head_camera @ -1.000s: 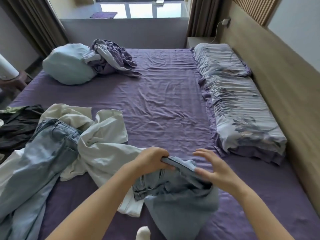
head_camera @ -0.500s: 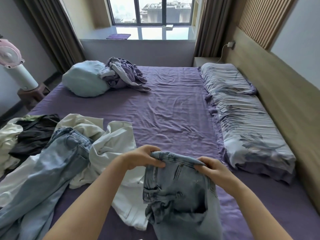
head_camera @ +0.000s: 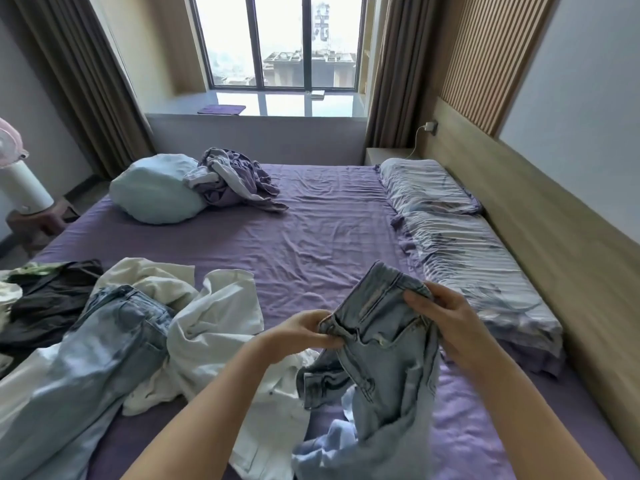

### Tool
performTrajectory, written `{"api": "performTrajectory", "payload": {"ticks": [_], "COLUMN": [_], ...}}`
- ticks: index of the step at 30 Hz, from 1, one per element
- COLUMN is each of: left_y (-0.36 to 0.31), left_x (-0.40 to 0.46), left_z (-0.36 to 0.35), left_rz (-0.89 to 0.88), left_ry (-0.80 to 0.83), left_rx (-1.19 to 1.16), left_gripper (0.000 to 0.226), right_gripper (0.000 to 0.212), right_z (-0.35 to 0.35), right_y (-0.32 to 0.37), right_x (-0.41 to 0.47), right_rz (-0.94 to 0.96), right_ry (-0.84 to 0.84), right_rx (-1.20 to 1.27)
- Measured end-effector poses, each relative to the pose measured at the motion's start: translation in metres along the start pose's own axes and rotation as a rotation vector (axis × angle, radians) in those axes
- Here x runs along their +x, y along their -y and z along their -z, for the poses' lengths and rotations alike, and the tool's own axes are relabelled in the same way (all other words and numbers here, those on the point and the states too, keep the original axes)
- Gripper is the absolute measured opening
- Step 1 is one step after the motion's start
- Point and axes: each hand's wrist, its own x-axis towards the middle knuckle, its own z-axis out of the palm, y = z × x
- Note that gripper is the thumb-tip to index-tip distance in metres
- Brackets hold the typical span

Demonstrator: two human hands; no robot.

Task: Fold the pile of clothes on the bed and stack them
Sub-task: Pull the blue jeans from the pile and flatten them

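Now | left hand [head_camera: 298, 336], right hand [head_camera: 440, 313]: fingers curled, gripping jeans [head_camera: 381, 344] waistband | labels: none legible (blurred)

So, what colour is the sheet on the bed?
The sheet is plain purple, seen clearly in the head view.

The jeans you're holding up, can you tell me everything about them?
The pale blue denim jeans are faded and crumpled, with stitched seams, a waistband and pockets showing. The left hand pinches the waistband at one side and the right hand grips the other, holding the top up above the purple bedsheet. The legs hang down in a heap, beside a white garment.
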Motion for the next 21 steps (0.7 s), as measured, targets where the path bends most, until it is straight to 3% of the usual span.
{"api": "performTrajectory", "payload": {"ticks": [3, 7, 10, 12, 16, 21], "left_y": [0.015, 0.013, 0.003, -0.005, -0.012, 0.024], "left_x": [0.005, 0.009, 0.01, 0.01, 0.01, -0.014], "left_z": [-0.006, -0.01, -0.014, -0.018, -0.013, 0.001], "left_rz": [0.039, -0.014, -0.087, -0.149, -0.185, 0.161], "left_ry": [-0.093, -0.079, -0.05, -0.028, -0.102, -0.041], "left_rx": [0.055, 0.155, 0.276, 0.331, 0.505, 0.378], "left_gripper": [0.028, 0.023, 0.022, 0.019, 0.023, 0.036], "right_gripper": [0.024, 0.025, 0.058, 0.067, 0.023, 0.021], "right_z": [0.004, 0.015, 0.015, 0.011, 0.004, -0.003], "right_y": [-0.003, -0.005, 0.004, 0.009, 0.016, 0.02], "right_x": [-0.004, -0.01, -0.016, -0.018, -0.019, -0.017], "right_rz": [-0.054, -0.105, -0.147, -0.127, 0.046, 0.114], "right_ry": [-0.062, -0.179, -0.129, -0.114, -0.211, -0.238], "right_rx": [-0.051, -0.345, -0.512, -0.619, -0.592, -0.266]}}
